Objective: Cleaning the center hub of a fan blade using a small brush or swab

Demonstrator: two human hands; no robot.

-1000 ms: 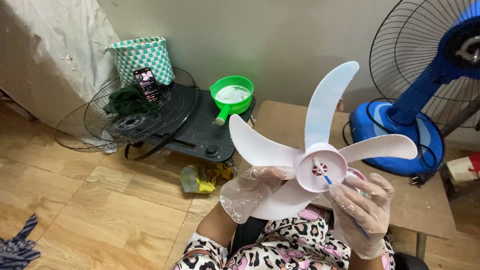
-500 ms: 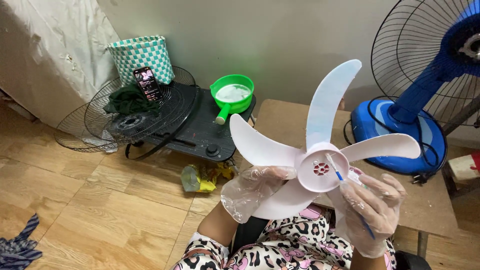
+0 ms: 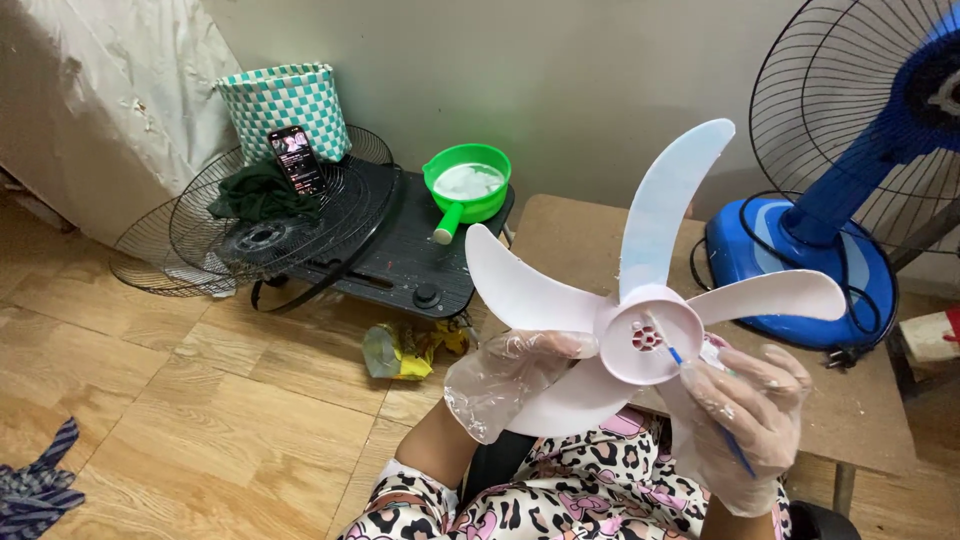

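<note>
I hold a white fan blade (image 3: 650, 300) up in front of me, its round hub facing me. My left hand (image 3: 500, 385), in a clear plastic glove, grips a lower blade from the left. My right hand (image 3: 745, 420), also gloved, pinches a thin blue-handled brush (image 3: 705, 410) whose tip rests inside the hub next to the red centre hole. Leopard-print clothing shows on my lap below.
A blue fan (image 3: 860, 170) with its rear grille stands on a low wooden table (image 3: 860, 400) at the right. At the left lie black fan grilles (image 3: 260, 225), a phone (image 3: 295, 160), a checked basket (image 3: 285, 105), a green basin (image 3: 465, 185) on a dark board, and a crumpled wrapper (image 3: 400, 350).
The brush tip has shifted slightly within the hub, and the blade and both hands have drifted a little to the right. Both grips are unchanged.
</note>
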